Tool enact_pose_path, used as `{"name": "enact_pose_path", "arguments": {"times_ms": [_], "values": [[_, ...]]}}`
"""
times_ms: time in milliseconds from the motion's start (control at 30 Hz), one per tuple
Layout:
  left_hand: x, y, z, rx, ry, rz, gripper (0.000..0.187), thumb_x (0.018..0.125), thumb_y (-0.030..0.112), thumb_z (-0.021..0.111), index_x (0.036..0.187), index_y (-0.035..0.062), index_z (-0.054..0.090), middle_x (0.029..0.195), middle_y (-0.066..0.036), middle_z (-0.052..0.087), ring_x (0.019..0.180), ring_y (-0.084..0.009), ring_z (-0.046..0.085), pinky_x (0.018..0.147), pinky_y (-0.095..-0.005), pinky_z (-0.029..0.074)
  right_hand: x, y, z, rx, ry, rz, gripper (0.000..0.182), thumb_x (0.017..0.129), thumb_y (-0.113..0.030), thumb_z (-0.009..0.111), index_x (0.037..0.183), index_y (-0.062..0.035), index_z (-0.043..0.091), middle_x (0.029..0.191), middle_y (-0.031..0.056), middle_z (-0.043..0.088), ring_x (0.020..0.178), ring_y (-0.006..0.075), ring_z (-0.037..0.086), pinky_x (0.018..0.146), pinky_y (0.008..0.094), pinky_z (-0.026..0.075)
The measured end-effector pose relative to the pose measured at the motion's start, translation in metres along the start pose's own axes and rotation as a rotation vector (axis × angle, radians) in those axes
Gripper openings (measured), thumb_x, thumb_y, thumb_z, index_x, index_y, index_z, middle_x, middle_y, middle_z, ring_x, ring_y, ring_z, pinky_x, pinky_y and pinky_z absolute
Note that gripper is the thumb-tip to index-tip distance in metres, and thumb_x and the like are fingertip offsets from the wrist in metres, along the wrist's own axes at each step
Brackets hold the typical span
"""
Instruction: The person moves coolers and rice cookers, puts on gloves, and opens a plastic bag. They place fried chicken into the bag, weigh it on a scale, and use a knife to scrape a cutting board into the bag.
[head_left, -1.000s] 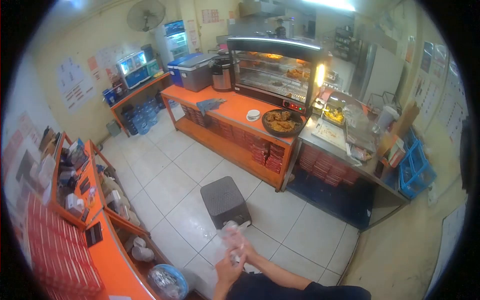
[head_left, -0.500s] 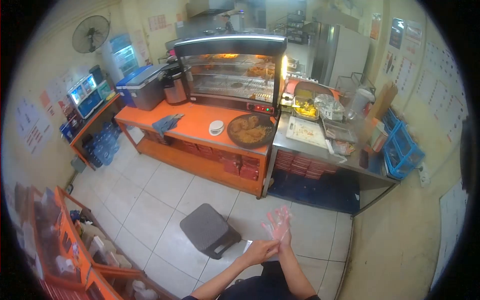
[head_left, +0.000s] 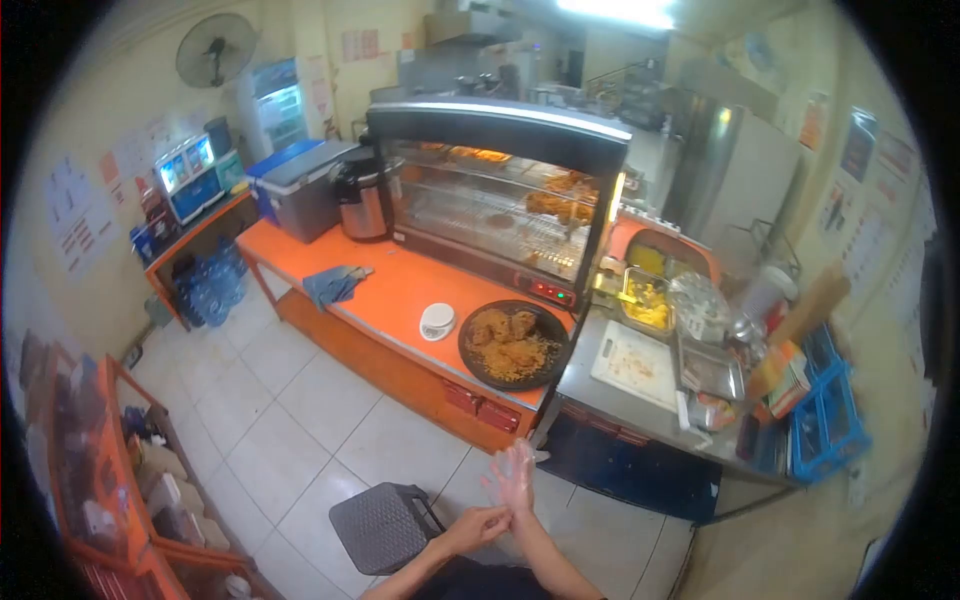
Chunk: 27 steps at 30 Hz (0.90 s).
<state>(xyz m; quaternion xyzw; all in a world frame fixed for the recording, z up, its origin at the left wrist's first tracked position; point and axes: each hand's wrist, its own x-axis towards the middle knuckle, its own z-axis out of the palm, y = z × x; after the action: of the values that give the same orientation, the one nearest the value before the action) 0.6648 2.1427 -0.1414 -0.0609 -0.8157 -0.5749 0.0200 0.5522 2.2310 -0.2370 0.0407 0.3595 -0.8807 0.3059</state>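
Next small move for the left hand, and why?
Probably a gentle tug to seat the clear glove: the right hand seems to wear it, spread open, and the left hand appears to pinch near its cuff.

Bright o/head light (head_left: 618,12) w/ glare, warm-lit cabinet (head_left: 490,190), fisheye bend, blk corners, hazy far off

Left hand (head_left: 480,528) pinches glove (head_left: 517,476) — right hand (head_left: 514,488) splayed.

Sheer plastic glove (head_left: 515,485), textured matt stool (head_left: 385,528), smooth glossy floor tiles (head_left: 322,425)
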Motion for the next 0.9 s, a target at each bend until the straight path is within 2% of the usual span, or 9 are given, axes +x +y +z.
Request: {"name": "enact_pose_path", "arguments": {"times_ms": [33, 100, 233, 333, 367, 467, 667, 767, 900], "values": [[0.005, -0.01, -0.01, 0.028, 0.02, -0.042, 0.017, 0.095, 0.023, 0.058, 0.097, 0.0067, 0.061, 0.066, -0.016, 0.054, 0.055, -0.0295, 0.055, 0.056, -0.038, 0.044, 0.016, 0.003, 0.011, 0.041, -0.014, 0.064, 0.078, 0.091, -0.071, 0.042, 0.155, -0.041, 0.008, 0.164, -0.0063, 0.002, 0.146, 0.0379, 0.013, 0.096, 0.0741, 0.033], [0.012, -0.026, -0.03, 0.082, 0.054, -0.129, 0.019, 0.095, 0.025, 0.057, 0.098, 0.0075, 0.062, 0.065, -0.016, 0.055, 0.054, -0.0298, 0.055, 0.056, -0.0384, 0.045, 0.046, 0.017, 0.027, 0.097, -0.035, 0.152, 0.08, 0.091, -0.072, 0.041, 0.155, -0.0405, 0.007, 0.163, -0.0076, -0.001, 0.148, 0.0342, 0.006, 0.102, 0.0738, 0.025], [0.037, -0.054, -0.077, 0.217, 0.325, -0.178, 0.03, 0.092, 0.039, 0.061, 0.096, 0.0097, 0.064, 0.059, -0.012, 0.058, 0.057, -0.0305, 0.062, 0.057, -0.0388, 0.049, 0.113, 0.042, 0.075, -0.028, -0.196, 0.09, 0.079, 0.092, -0.071, 0.037, 0.156, -0.0369, 0.006, 0.163, -0.0104, -0.005, 0.149, 0.0258, -0.007, 0.109, 0.0691, 0.004], [0.074, -0.05, -0.131, 0.399, 0.355, -0.379, 0.037, 0.089, 0.046, 0.064, 0.095, 0.0097, 0.066, 0.063, -0.012, 0.063, 0.062, -0.0328, 0.066, 0.059, -0.0408, 0.052, 0.166, 0.046, 0.117, -0.111, -0.26, 0.062, 0.076, 0.096, -0.066, 0.033, 0.157, -0.0322, 0.005, 0.163, -0.0112, -0.003, 0.15, 0.0202, -0.01, 0.112, 0.063, -0.008], [0.087, -0.064, -0.148, 0.388, 0.369, -0.345, 0.038, 0.089, 0.046, 0.064, 0.095, 0.0093, 0.066, 0.064, -0.013, 0.064, 0.062, -0.0335, 0.066, 0.059, -0.0416, 0.052, 0.188, 0.051, 0.126, -0.136, -0.281, 0.054, 0.074, 0.097, -0.064, 0.031, 0.158, -0.03, 0.005, 0.163, -0.0106, -0.002, 0.15, 0.0189, -0.01, 0.113, 0.0607, -0.009], [0.121, -0.13, -0.198, 0.249, 0.465, -0.219, 0.039, 0.091, 0.046, 0.064, 0.094, 0.0072, 0.066, 0.068, -0.017, 0.065, 0.065, -0.0359, 0.067, 0.062, -0.0436, 0.052, 0.282, 0.081, 0.14, -0.233, -0.396, 0.024, 0.072, 0.1, -0.058, 0.031, 0.158, -0.024, 0.005, 0.164, -0.0063, 0.002, 0.151, 0.0184, -0.007, 0.117, 0.0562, -0.004], [0.176, -0.154, -0.355, 0.049, 0.39, -0.24, 0.029, 0.095, 0.035, 0.06, 0.096, 0.0065, 0.066, 0.074, -0.02, 0.064, 0.071, -0.0372, 0.066, 0.063, -0.0429, 0.051, 0.404, 0.104, 0.229, -0.433, -0.572, 0.064, 0.075, 0.099, -0.057, 0.037, 0.159, -0.0243, 0.006, 0.166, -0.0014, 0.004, 0.152, 0.0208, 0.001, 0.115, 0.0596, 0.009], [0.192, -0.183, -0.411, 0.115, 0.36, -0.248, 0.026, 0.095, 0.028, 0.061, 0.094, 0.0035, 0.067, 0.069, -0.017, 0.062, 0.059, -0.0272, 0.062, 0.06, -0.0374, 0.049, 0.428, 0.1, 0.297, -0.416, -0.474, 0.14, 0.073, 0.1, -0.058, 0.036, 0.158, -0.0213, 0.012, 0.165, 0.0017, 0.01, 0.151, 0.0225, 0.006, 0.114, 0.0612, 0.01], [0.201, -0.214, -0.476, 0.296, 0.317, -0.253, 0.023, 0.092, 0.025, 0.063, 0.091, 0.003, 0.068, 0.068, -0.016, 0.063, 0.061, -0.0243, 0.063, 0.061, -0.0357, 0.049, 0.481, 0.137, 0.342, -0.276, -0.303, 0.293, 0.075, 0.098, -0.063, 0.035, 0.157, -0.0188, 0.019, 0.164, 0.0075, 0.014, 0.149, 0.0264, 0.016, 0.114, 0.0604, 0.013]]}}
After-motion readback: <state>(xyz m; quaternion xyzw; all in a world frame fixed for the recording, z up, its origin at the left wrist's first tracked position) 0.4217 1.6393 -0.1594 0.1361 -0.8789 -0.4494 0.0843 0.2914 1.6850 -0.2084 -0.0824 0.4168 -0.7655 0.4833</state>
